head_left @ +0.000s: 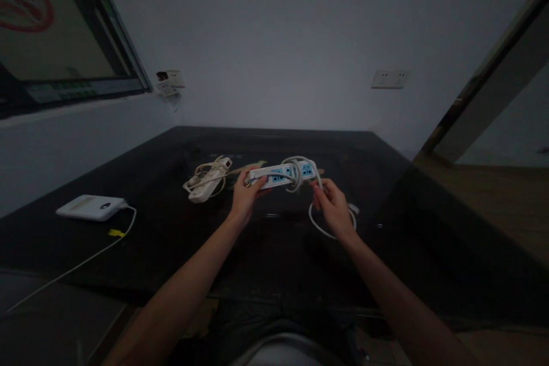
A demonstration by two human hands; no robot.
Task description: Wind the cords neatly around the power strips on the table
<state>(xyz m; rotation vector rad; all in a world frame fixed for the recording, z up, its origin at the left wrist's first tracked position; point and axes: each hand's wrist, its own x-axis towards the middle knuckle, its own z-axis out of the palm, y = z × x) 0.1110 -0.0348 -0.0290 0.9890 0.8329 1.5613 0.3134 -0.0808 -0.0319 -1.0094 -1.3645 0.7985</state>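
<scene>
Two bare hands hold one white power strip [281,175] above the dark table [171,229]. My left hand [245,197] is closed on the strip's left end, thumb on top. My right hand [332,209] pinches the white cord [319,227], which loops around the strip's right end and hangs below. I see a second bundled power strip [208,180] lying just left, and a white box [91,207] with its cable far left.

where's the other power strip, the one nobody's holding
In the head view, the cream power strip lies bundled in its cord on the dark table, just left of the left hand, centre-left.
</scene>
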